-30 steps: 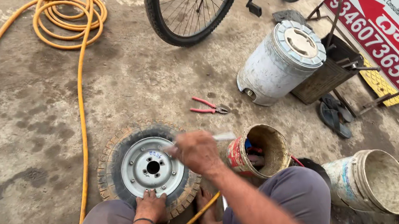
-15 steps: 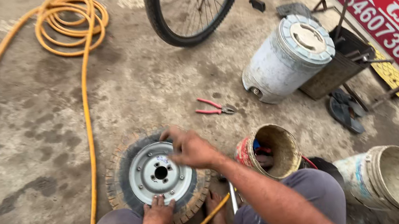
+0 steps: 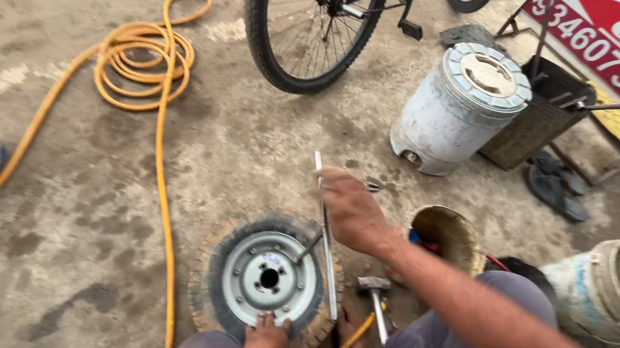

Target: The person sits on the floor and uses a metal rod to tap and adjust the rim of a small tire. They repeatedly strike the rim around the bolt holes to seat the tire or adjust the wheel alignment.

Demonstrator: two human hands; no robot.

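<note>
Beside the tilted drum [image 3: 459, 108], right hand [image 3: 350, 210] fingers grip a rod [image 3: 325, 236]; left hand [image 3: 267, 339] presses the wheel [image 3: 264, 277].

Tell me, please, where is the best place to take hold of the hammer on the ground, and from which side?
Probably grip the hammer by its handle, the thin shaft running toward the person's legs, coming from above. Its metal head lies at the far end, close to the wheel and the long bar that the right hand holds, so that end is crowded.
</note>
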